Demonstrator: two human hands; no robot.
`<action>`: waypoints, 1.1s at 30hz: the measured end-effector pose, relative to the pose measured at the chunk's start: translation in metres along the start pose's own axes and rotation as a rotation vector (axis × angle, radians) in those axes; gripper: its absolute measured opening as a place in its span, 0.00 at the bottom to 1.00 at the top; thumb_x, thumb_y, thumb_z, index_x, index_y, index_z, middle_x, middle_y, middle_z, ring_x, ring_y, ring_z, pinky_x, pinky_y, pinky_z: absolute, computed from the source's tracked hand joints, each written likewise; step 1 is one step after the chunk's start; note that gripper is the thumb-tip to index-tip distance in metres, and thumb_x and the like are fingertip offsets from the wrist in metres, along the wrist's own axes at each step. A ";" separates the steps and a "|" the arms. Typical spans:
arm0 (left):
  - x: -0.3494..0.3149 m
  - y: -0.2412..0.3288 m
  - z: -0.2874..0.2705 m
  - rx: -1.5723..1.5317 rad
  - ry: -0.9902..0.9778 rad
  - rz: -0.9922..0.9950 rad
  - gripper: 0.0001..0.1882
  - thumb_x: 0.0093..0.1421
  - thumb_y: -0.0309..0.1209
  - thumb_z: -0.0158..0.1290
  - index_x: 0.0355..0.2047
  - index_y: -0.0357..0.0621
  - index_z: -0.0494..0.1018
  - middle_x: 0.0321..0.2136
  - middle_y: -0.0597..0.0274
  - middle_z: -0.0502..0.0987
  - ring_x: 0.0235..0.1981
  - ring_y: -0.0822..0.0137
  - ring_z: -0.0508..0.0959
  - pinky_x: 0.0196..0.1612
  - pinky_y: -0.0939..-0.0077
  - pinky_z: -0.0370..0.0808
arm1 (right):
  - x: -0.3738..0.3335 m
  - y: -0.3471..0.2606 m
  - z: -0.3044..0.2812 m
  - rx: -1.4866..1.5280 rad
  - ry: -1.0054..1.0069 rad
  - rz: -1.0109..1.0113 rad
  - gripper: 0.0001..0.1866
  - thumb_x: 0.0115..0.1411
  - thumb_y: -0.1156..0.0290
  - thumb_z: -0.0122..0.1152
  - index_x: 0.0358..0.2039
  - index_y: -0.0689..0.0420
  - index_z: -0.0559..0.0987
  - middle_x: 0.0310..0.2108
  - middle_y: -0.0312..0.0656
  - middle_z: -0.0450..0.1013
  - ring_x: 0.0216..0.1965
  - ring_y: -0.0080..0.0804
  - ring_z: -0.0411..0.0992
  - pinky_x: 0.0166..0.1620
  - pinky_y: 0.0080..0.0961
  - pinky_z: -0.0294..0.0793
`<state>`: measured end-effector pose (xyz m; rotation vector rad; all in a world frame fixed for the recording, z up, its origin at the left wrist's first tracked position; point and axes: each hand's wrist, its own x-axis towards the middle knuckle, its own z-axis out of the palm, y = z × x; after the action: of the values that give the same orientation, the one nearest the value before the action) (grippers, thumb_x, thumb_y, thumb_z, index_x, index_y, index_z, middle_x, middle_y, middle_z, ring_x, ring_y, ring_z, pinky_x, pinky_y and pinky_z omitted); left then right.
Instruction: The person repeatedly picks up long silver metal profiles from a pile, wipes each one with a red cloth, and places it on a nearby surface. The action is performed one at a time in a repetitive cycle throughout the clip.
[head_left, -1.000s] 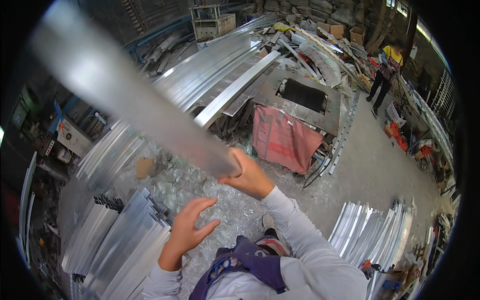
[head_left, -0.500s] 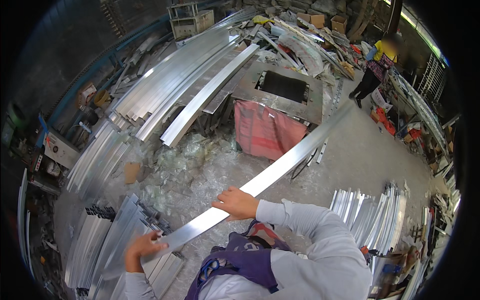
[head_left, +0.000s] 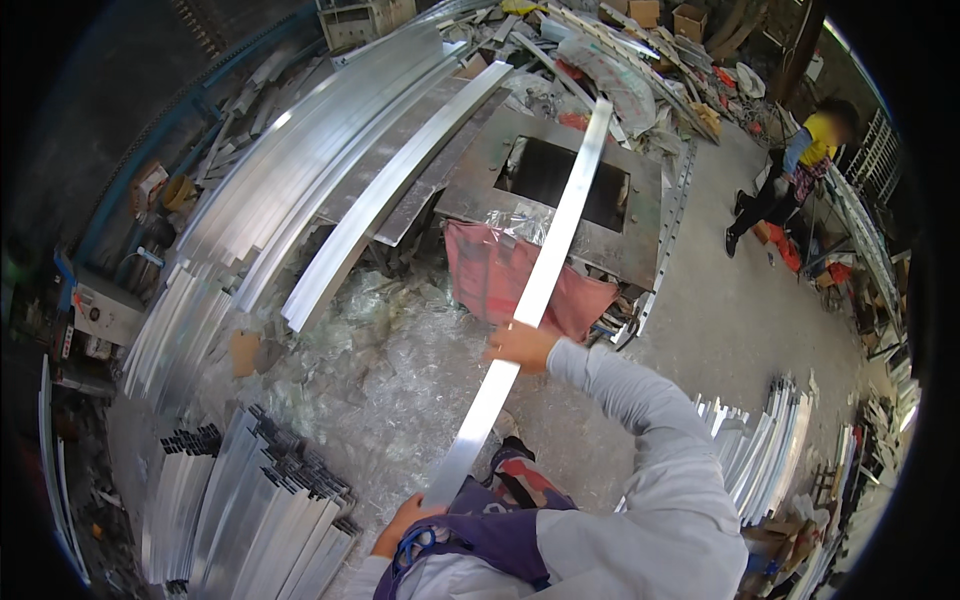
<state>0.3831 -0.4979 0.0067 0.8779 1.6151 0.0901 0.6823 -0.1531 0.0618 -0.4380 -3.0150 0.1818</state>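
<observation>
I see the right hand (head_left: 525, 348) clamped partway along a long, flat, glossy metal bar (head_left: 556, 232). The left hand (head_left: 408, 522) touches its near end; I can't tell how tightly. The bar slants above a dull steel table (head_left: 470, 188) with creased red cloth (head_left: 488, 272) hanging down.

Your metal bar (head_left: 546, 265) glares bright white, far left's pretty dim, and straight edges bow toward your black rim.
</observation>
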 end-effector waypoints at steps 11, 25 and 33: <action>0.119 0.231 0.000 -0.062 0.115 0.243 0.39 0.49 0.55 0.63 0.48 0.29 0.73 0.39 0.46 0.80 0.39 0.58 0.80 0.43 0.68 0.74 | -0.009 0.201 -0.043 -0.566 0.020 0.345 0.07 0.55 0.71 0.54 0.35 0.51 0.76 0.36 0.37 0.74 0.46 0.35 0.71 0.60 0.36 0.63; -0.071 -0.204 0.021 -0.172 -0.003 0.047 0.39 0.48 0.45 0.65 0.55 0.35 0.66 0.48 0.47 0.76 0.50 0.59 0.75 0.54 0.70 0.69 | 0.044 -0.206 0.074 -0.024 0.042 0.104 0.08 0.51 0.72 0.55 0.33 0.52 0.73 0.34 0.40 0.67 0.44 0.37 0.68 0.61 0.42 0.59; -0.146 -0.286 0.012 -0.183 -0.027 -0.245 0.38 0.49 0.44 0.64 0.55 0.36 0.66 0.48 0.48 0.76 0.50 0.59 0.75 0.55 0.69 0.68 | 0.051 -0.307 0.087 0.170 0.099 0.102 0.07 0.50 0.71 0.54 0.32 0.52 0.71 0.32 0.38 0.66 0.42 0.36 0.68 0.60 0.40 0.60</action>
<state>0.2525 -0.7900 -0.0244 0.5349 1.6488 0.0524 0.5395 -0.4395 0.0193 -0.5661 -2.8523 0.4067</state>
